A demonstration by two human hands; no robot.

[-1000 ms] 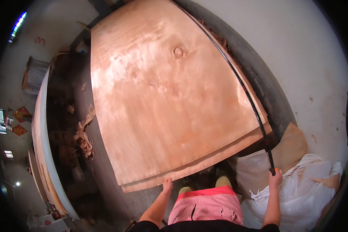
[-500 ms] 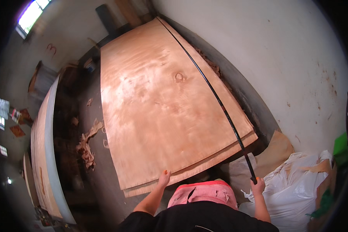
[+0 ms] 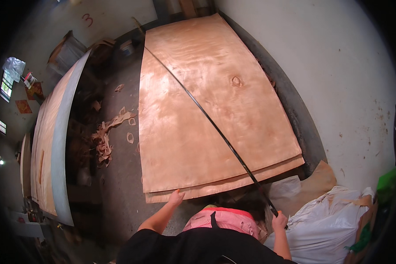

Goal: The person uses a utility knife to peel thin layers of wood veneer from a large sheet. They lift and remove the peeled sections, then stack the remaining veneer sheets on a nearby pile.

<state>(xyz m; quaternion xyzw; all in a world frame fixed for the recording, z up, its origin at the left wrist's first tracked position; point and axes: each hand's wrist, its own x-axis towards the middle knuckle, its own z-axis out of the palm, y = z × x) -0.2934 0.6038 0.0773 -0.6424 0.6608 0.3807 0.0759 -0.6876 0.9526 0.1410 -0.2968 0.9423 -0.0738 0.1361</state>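
A large, thin wood veneer sheet (image 3: 198, 132) lies on top of a stack, with a lower sheet (image 3: 233, 185) showing along its near edge. My left hand (image 3: 176, 197) is closed on the top sheet's near edge, left of the middle, with something orange at a fingertip. In my right hand (image 3: 280, 220) is the thick end of a long, thin dark pole (image 3: 207, 116). The pole slants across the sheet from near right to far left, its far tip reaching beyond the far left corner. Whether it touches the wood along its length, I cannot tell.
White plastic sheeting (image 3: 321, 226) lies at the near right, beside the wall (image 3: 339, 88). On the left, another stack of large boards (image 3: 48, 145) stands across an aisle. Veneer scraps (image 3: 103, 141) litter the floor between the stacks. A bucket (image 3: 127, 47) stands at the back.
The pole has swung left, from along the stack's right edge to diagonally across the sheet. The view has shifted, and the left hand stays at the near edge.
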